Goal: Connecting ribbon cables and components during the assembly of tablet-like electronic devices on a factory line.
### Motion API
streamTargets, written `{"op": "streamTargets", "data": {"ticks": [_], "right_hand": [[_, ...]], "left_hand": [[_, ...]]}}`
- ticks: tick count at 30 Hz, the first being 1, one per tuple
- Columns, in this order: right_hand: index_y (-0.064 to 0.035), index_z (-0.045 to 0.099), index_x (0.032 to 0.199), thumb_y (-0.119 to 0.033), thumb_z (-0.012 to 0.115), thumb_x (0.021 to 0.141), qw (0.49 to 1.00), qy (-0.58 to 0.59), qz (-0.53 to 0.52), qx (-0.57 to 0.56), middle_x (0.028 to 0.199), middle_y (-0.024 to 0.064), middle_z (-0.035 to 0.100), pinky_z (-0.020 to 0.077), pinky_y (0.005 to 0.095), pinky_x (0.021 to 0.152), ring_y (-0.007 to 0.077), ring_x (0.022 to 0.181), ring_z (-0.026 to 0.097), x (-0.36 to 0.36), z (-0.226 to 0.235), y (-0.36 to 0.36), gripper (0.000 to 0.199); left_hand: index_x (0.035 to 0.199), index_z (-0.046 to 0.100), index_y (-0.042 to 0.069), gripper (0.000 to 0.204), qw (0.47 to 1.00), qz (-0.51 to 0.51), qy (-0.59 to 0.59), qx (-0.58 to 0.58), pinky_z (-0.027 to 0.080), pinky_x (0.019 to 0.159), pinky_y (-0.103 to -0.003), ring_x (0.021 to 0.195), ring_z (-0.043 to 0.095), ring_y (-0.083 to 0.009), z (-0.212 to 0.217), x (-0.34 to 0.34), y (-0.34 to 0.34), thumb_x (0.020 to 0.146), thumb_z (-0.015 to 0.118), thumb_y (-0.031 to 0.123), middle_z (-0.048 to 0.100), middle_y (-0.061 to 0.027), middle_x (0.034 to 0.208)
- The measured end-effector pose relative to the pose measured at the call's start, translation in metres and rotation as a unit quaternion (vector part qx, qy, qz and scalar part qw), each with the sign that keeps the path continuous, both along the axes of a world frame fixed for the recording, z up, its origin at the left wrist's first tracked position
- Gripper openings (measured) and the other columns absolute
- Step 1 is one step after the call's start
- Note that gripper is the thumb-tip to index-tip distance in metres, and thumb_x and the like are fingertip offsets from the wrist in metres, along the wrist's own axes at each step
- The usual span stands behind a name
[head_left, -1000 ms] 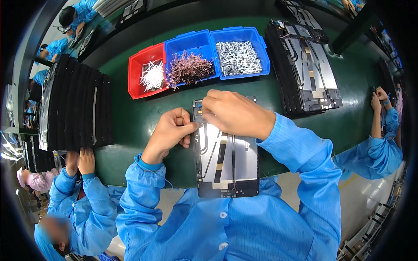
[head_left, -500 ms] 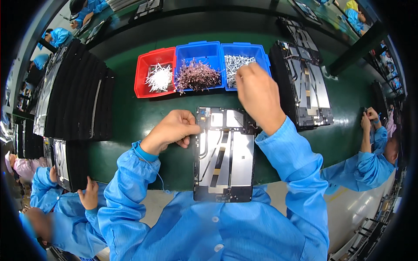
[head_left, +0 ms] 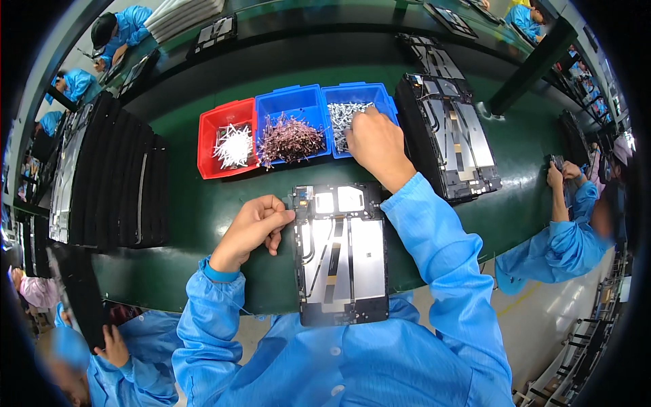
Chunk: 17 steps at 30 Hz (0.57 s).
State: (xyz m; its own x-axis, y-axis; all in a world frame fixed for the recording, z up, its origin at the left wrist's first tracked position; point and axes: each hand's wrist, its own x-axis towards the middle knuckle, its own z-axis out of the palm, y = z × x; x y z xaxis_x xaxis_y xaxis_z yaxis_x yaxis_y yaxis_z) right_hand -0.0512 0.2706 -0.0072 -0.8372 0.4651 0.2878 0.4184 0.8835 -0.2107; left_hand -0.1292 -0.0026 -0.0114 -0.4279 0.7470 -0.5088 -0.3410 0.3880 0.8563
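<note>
Presently, left hand (head_left: 254,227) rests curled against the open tablet chassis (head_left: 342,252) edge; right hand (head_left: 375,144), arm extended, fingers closed among screws in the blue bin (head_left: 359,102).

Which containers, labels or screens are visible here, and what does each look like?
Red bin: left of the row, white pieces inside.
Middle blue bin: brownish parts.
Right blue bin: silvery parts; right hand reaches in.
Labels and lit screens: none readable.

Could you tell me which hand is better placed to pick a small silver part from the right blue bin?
The right hand: it is already in the right blue bin; the left hand rests against the open device.
</note>
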Motion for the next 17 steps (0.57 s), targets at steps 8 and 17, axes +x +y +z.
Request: {"op": "streamTargets", "data": {"ticks": [8, 17], "right_hand": [[-0.0031, 0.073, 0.091, -0.014, 0.069, 0.089, 1.0, 0.019, 0.011, -0.017, 0.1, 0.0187, 0.07, 0.0571, 0.0488, 0.081, 0.0387, 0.094, 0.071, -0.0008, -0.0079, 0.0054, 0.012], [-0.0047, 0.073, 0.097, -0.015, 0.073, 0.088, 0.999, 0.01, 0.021, -0.026, 0.102, 0.0161, 0.07, 0.0564, 0.0482, 0.084, 0.0375, 0.098, 0.07, -0.0031, -0.0096, 0.0066, 0.015]], "left_hand": [[0.088, 0.055, 0.009, 0.023, 1.0, 0.005, 0.008, 0.012, 0.044, 0.042, -0.023, 0.047, 0.055, -0.0066, 0.001, 0.0009, -0.0029, 0.098, 0.072, 0.02, 0.056, 0.0036, 0.063], [0.088, 0.055, 0.008, 0.023, 1.0, 0.005, 0.012, 0.014, 0.046, 0.044, -0.022, 0.047, 0.056, -0.0069, 0.0041, 0.0023, -0.0032, 0.098, 0.073, 0.021, 0.057, 0.0032, 0.064]]}}
